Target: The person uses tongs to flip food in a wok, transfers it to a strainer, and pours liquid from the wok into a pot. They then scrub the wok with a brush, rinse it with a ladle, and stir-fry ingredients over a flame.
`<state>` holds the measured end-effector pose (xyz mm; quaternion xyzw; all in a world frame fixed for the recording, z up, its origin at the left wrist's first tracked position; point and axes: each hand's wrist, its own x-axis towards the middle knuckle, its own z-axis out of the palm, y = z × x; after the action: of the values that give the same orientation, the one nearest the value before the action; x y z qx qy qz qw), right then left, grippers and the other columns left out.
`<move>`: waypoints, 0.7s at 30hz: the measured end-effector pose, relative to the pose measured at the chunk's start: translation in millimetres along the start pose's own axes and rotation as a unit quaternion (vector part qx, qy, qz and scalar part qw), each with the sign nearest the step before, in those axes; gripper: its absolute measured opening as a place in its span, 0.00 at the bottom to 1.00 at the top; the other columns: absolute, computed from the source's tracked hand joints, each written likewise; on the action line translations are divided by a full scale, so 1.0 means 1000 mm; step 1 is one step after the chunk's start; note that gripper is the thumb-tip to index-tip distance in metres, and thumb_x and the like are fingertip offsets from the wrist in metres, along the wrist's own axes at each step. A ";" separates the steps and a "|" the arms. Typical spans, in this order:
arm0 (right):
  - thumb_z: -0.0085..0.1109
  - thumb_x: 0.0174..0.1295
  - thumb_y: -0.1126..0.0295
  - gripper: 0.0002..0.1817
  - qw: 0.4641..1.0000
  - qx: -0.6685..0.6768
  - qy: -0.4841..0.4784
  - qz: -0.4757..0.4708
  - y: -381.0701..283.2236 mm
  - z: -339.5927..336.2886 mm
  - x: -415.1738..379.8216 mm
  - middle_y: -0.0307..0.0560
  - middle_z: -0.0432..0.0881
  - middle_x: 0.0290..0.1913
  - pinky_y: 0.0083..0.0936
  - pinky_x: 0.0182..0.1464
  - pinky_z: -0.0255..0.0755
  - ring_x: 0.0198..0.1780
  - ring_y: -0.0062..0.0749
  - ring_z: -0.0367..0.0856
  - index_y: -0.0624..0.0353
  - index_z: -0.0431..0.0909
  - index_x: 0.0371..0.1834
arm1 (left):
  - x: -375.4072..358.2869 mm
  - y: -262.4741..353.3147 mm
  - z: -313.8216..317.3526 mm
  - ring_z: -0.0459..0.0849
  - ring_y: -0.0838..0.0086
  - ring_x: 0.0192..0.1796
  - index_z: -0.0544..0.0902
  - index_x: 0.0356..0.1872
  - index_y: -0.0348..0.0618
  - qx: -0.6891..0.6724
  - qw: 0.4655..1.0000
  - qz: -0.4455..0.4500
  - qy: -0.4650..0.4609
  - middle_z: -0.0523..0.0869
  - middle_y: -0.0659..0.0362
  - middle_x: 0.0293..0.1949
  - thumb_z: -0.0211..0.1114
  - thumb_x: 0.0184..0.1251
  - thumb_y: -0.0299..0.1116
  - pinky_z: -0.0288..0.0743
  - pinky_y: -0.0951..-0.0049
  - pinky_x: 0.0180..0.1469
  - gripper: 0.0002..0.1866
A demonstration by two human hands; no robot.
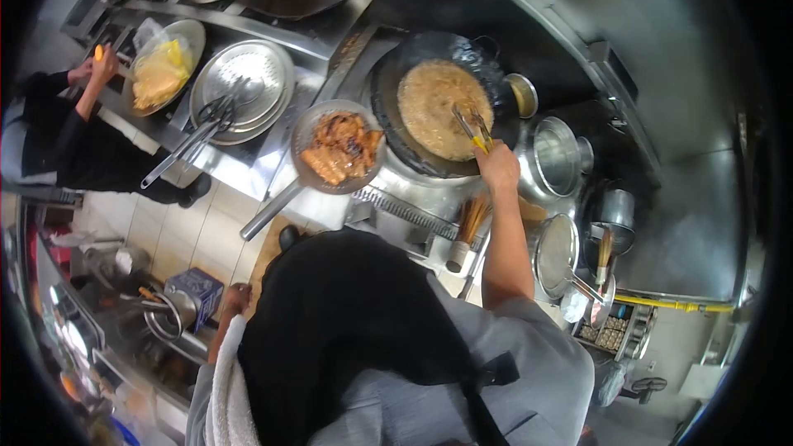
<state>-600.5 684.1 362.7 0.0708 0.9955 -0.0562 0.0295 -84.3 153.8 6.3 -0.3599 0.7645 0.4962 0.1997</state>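
My right hand [497,165] is closed on the yellow grips of metal tongs [473,125], whose tips reach into bubbling brown liquid [434,103] in a large black wok [396,146]. Left of the wok, a perforated ladle [306,172] with a long handle holds browned, glazed pieces of food [340,149]; no hand touches it. My left hand [238,297] hangs low beside my body near a white towel [225,380], its fingers curled, and whether anything is in them is too small to tell.
At the far left a co-worker [62,128] holds an orange-handled tool over a pan of yellow food [161,74]. Stacked perforated lids [248,74] with whisks lie between us. Metal pots [555,157], a strainer [555,256] and a bamboo brush [472,223] are on the right.
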 end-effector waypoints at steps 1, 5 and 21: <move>0.68 0.64 0.44 0.31 1.000 0.003 0.021 0.017 0.020 0.005 0.018 0.71 0.89 0.48 0.54 0.60 0.79 0.56 0.66 0.87 0.67 0.87 0.50 | 0.002 0.000 0.005 0.83 0.73 0.23 0.90 0.43 0.38 -0.002 1.000 0.010 -0.003 0.87 0.58 0.24 0.70 0.69 0.38 0.78 0.68 0.25 0.13; 0.73 0.59 0.45 0.32 0.998 0.035 0.000 0.058 0.074 0.041 0.090 0.69 0.90 0.46 0.49 0.58 0.81 0.54 0.60 0.89 0.68 0.89 0.47 | -0.003 0.003 0.015 0.84 0.71 0.23 0.90 0.41 0.39 0.026 0.999 0.038 -0.012 0.88 0.57 0.24 0.70 0.67 0.37 0.78 0.68 0.25 0.12; 0.73 0.59 0.48 0.26 0.989 0.139 -0.007 -0.041 0.046 0.039 0.075 0.62 0.91 0.49 0.46 0.58 0.80 0.53 0.57 0.89 0.56 0.91 0.53 | 0.018 -0.024 0.012 0.87 0.68 0.26 0.89 0.46 0.37 0.163 0.985 0.061 -0.006 0.90 0.55 0.28 0.68 0.70 0.36 0.80 0.66 0.31 0.13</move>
<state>-666.4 735.3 314.0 0.0329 0.9799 -0.1952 0.0241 -78.8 152.9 -25.2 -0.2724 0.8545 0.3778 0.2299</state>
